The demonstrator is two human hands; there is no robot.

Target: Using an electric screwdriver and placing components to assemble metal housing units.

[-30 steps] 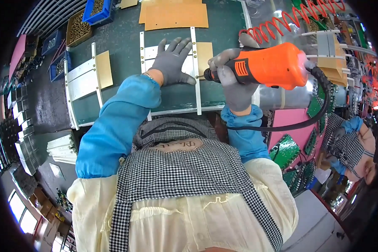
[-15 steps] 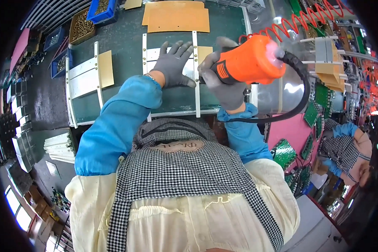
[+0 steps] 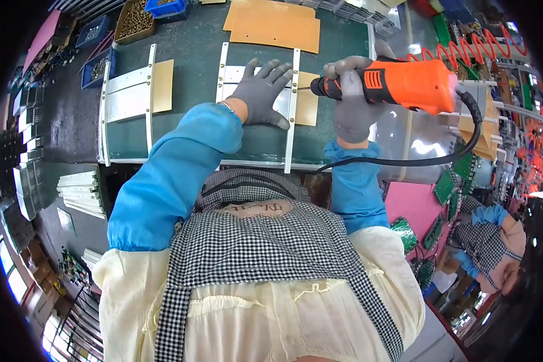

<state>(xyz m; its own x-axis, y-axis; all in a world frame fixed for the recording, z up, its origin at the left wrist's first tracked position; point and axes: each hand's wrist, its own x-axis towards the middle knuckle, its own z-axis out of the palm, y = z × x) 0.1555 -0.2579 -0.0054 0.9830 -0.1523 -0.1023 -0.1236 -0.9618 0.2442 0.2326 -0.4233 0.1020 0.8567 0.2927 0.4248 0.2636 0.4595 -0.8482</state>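
Note:
My gloved left hand (image 3: 260,96) lies flat with fingers spread on a silver panel (image 3: 234,74), between two white metal strips with brass-coloured screws. In my gloved right hand (image 3: 351,111) is an orange and black electric screwdriver (image 3: 411,83), held almost level. Its thin bit points left and reaches the right-hand strip (image 3: 291,136) near a screw; whether it sits in the screw head I cannot tell. A tan sheet (image 3: 308,111) sticks out from under that strip. To the left rests a similar panel (image 3: 127,99) with two strips and a tan sheet.
Orange-tan sheets (image 3: 274,27) are stacked at the far side of the green table. A box of brass-coloured screws (image 3: 136,21) and blue bins (image 3: 98,69) stand far left. The screwdriver's black cable (image 3: 416,161) loops on the right, below a red coiled hose (image 3: 470,51). Another person (image 3: 485,241) works at right.
The screwdriver has moved right, away from the strip, and turned closer to level, so its bit now shows. My left hand stays spread on the panel. The whole view has shifted slightly.

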